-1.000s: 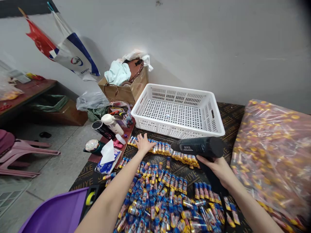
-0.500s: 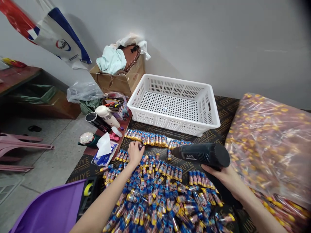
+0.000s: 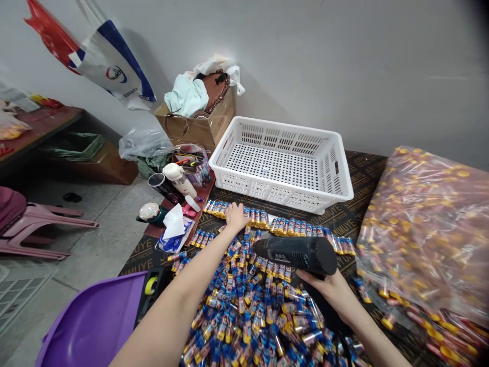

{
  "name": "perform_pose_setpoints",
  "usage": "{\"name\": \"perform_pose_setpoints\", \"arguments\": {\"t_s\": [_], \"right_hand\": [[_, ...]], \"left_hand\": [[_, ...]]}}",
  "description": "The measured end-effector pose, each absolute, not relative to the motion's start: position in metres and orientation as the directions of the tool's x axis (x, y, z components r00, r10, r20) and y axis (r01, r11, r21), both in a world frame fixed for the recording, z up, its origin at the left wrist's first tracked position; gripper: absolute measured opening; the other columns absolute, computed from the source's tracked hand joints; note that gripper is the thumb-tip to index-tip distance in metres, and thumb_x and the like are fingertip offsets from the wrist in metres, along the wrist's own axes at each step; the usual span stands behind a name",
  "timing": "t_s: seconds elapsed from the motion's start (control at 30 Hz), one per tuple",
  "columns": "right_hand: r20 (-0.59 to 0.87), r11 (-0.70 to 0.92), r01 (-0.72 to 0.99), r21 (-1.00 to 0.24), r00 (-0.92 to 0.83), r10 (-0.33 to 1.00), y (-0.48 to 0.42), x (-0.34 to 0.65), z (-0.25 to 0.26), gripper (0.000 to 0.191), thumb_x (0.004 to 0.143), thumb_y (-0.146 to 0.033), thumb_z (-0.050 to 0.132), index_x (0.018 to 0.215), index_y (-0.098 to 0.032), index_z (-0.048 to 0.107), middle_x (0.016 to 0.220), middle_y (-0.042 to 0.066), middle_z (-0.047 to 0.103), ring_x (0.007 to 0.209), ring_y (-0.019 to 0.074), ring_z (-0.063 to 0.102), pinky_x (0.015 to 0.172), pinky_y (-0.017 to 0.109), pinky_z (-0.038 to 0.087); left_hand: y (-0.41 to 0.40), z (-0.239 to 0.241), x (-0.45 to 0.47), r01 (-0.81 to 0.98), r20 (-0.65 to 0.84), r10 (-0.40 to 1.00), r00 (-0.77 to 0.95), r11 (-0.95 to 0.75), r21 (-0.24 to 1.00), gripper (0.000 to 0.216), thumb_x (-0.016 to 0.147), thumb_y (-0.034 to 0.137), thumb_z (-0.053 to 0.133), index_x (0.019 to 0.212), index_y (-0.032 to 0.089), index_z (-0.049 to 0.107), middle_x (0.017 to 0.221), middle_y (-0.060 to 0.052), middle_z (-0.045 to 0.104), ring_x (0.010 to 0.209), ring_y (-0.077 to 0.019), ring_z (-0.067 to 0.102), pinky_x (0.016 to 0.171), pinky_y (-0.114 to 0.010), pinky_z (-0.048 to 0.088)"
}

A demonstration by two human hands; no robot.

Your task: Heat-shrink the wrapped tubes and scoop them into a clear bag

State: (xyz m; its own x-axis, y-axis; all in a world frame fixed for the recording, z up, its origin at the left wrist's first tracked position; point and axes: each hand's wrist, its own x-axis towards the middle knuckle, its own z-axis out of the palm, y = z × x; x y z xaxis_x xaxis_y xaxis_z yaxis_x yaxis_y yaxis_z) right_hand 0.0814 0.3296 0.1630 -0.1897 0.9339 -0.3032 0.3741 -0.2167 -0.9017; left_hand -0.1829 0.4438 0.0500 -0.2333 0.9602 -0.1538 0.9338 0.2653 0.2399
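My right hand grips the handle of a dark heat gun, its nozzle pointing left over a heap of small blue and yellow wrapped tubes. My left hand reaches forward with fingers closed down on the tidy row of tubes lined up in front of the white basket. I cannot make out whether a tube sits in its fingers.
A big clear bag of the same tubes lies on the right. A brown carton with cloth, bottles and tissues stand at the left. A purple tub sits at the near left, pink chairs on the floor beyond.
My left hand went from the heap back up to the lined row. The heat gun dropped lower and nearer, over the heap.
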Motion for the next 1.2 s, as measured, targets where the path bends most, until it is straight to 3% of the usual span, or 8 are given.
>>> {"name": "perform_pose_setpoints", "arguments": {"t_s": [0.1,0.2,0.3,0.43,0.57,0.8,1.0,1.2], "right_hand": [[-0.255,-0.188,0.423,-0.886,-0.107,0.961,0.333,0.097,0.157,0.043,0.065,-0.044,0.07,0.1,-0.018,0.067,0.106,0.009,0.067,0.102,0.0284,0.06,0.094,0.043,0.043],[-0.263,-0.209,0.447,-0.87,-0.061,0.963,0.335,0.104,0.155,0.045,0.064,-0.045,0.071,0.1,-0.017,0.067,0.106,0.01,0.067,0.1,0.0287,0.061,0.094,0.044,0.043],[-0.318,-0.238,0.42,-0.876,-0.13,0.939,0.329,0.092,0.161,0.048,0.063,-0.045,0.071,0.102,-0.018,0.066,0.107,0.01,0.067,0.099,0.0288,0.061,0.092,0.043,0.045],[-0.35,-0.239,0.366,-0.899,-0.276,0.895,0.318,0.065,0.171,0.047,0.063,-0.045,0.072,0.102,-0.018,0.067,0.1,0.009,0.069,0.096,0.0286,0.062,0.09,0.042,0.046],[-0.309,-0.221,0.335,-0.916,-0.234,0.922,0.32,0.054,0.165,0.047,0.066,-0.045,0.07,0.104,-0.018,0.066,0.102,0.009,0.069,0.1,0.0285,0.06,0.091,0.042,0.046],[-0.199,-0.128,0.316,-0.94,-0.204,0.959,0.351,0.036,0.155,0.049,0.066,-0.042,0.071,0.107,-0.015,0.065,0.109,0.011,0.066,0.1,0.0278,0.06,0.092,0.042,0.044],[-0.148,-0.005,0.422,-0.907,-0.305,0.941,0.359,0.015,0.159,0.041,0.067,-0.043,0.07,0.098,-0.016,0.069,0.099,0.008,0.069,0.099,0.0282,0.06,0.094,0.044,0.042],[-0.203,-0.018,0.451,-0.893,-0.365,0.909,0.339,0.016,0.172,0.043,0.065,-0.04,0.072,0.1,-0.016,0.067,0.102,0.009,0.069,0.093,0.0274,0.062,0.088,0.042,0.047]], "left_hand": [[0.432,0.045,-0.179,0.94,-0.164,0.959,-0.233,0.265,0.213,0.049,0.067,0.039,0.066,0.107,0.017,0.048,0.108,-0.011,0.051,0.106,-0.0264,0.045,0.09,-0.036,0.035],[0.414,0.043,-0.179,0.924,-0.155,0.962,-0.226,0.262,0.279,0.046,0.07,0.028,0.061,0.111,0.019,0.044,0.108,-0.01,0.051,0.102,-0.0233,0.049,0.082,-0.031,0.038],[0.392,0.042,-0.186,0.89,-0.174,0.956,-0.236,0.284,0.357,0.04,0.07,0.023,0.058,0.109,0.019,0.046,0.106,-0.008,0.054,0.095,-0.0214,0.054,0.075,-0.028,0.04],[0.359,0.039,-0.208,0.795,-0.237,0.911,-0.337,0.41,0.447,0.02,0.071,0.024,0.056,0.091,0.019,0.055,0.09,-0.005,0.06,0.082,-0.0186,0.057,0.07,-0.027,0.041],[0.314,0.034,-0.241,0.625,-0.226,0.854,-0.469,0.502,0.598,0.015,0.073,0.02,0.053,0.086,0.017,0.059,0.078,-0.003,0.062,0.075,-0.0155,0.058,0.07,-0.025,0.042],[0.222,0.036,-0.272,0.368,-0.245,0.788,-0.565,0.505,0.781,0.019,0.069,0.031,0.052,0.076,0.015,0.06,0.069,-0.003,0.064,0.06,-0.0162,0.058,0.06,-0.027,0.046],[0.174,0.04,-0.262,0.236,-0.317,0.742,-0.59,0.534,0.812,0.025,0.066,0.038,0.053,0.075,0.015,0.061,0.064,-0.003,0.063,0.059,-0.0168,0.059,0.059,-0.027,0.047],[0.142,0.029,-0.248,0.175,-0.385,0.742,-0.549,0.552,0.815,0.027,0.069,0.04,0.052,0.076,0.015,0.061,0.065,-0.003,0.063,0.059,-0.017,0.059,0.058,-0.027,0.046]]}}
